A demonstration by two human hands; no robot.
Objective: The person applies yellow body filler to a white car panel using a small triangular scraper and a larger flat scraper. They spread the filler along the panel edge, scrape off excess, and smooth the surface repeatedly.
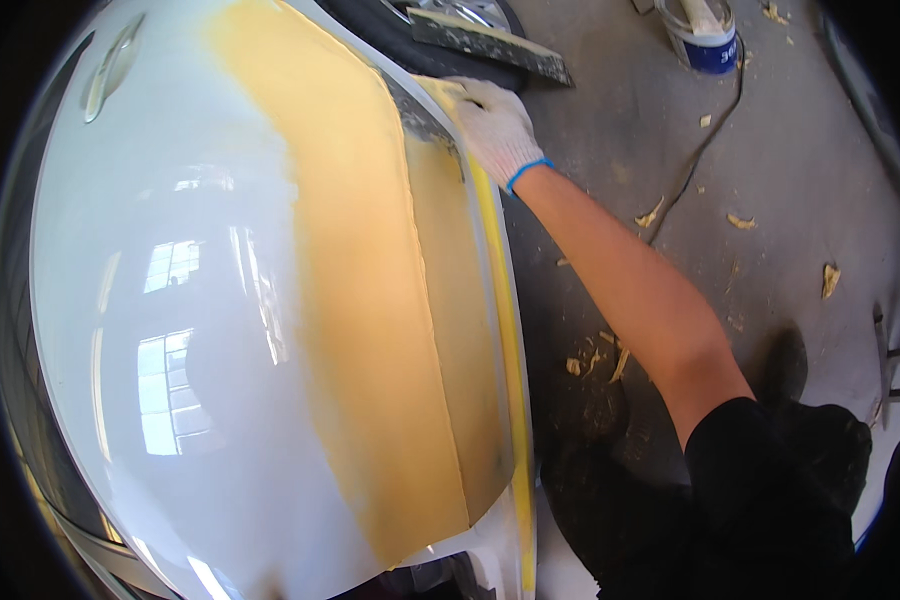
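Note:
My right hand (495, 130), in a white knit glove with a blue cuff, reaches out to the lower side of a white car door (200, 270). Its fingers are closed at one end of a dark, flat filler spreader (422, 112), which lies against the panel below the door's crease. Yellow filler (360, 290) covers a broad band along the door, with a raised ridge at the crease. A thinner coat (460, 300) spreads below that ridge, ending in a rough edge by the spreader. Yellow also shows beside the gloved fingers. My left hand is out of view.
A dark board (490, 45) with a pale edge lies in front of the car's tyre (370, 25). A blue and white tub (705, 40) stands on the floor at the upper right. A black cable (705, 145) and several dried yellow scraps (740, 221) lie on the grey floor.

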